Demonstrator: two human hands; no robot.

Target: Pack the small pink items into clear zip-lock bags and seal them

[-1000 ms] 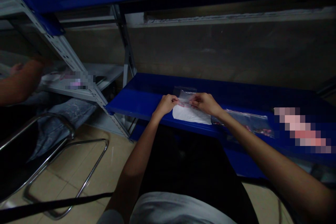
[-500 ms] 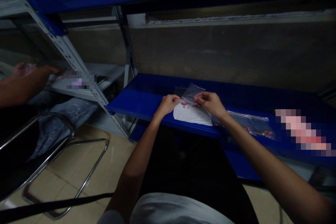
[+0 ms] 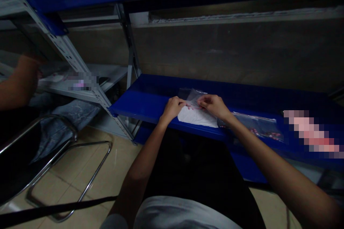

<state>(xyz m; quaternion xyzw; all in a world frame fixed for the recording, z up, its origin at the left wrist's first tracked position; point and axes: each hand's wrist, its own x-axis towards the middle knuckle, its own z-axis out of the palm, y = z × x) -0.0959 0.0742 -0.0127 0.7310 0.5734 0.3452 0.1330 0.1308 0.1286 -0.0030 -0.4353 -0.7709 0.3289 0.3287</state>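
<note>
Both my hands are at a clear plastic bag (image 3: pixel 192 96) on the blue shelf (image 3: pixel 145 96). My right hand (image 3: pixel 215 106) pinches the bag's right side between thumb and fingers. My left hand (image 3: pixel 173 109) is closed at the bag's left edge, its fingertips on the plastic. Small pinkish pieces (image 3: pixel 189 107) show between the hands, above a white cloth or paper (image 3: pixel 197 117) at the shelf's front edge. Whether they lie inside the bag or beneath it, I cannot tell.
Right of my right forearm lies a flat zip bag (image 3: pixel 258 125) with small reddish pieces. A pixelated pinkish item (image 3: pixel 311 134) is farther right. To the left, a person's arm (image 3: pixel 18 82) is over a grey shelf (image 3: pixel 111 73), near a metal-framed chair (image 3: pixel 80 143).
The bag's raised upper part has come down and flattened between my hands. My left fingers have shifted slightly right onto its edge. The other person's arm has drawn back to the left.
</note>
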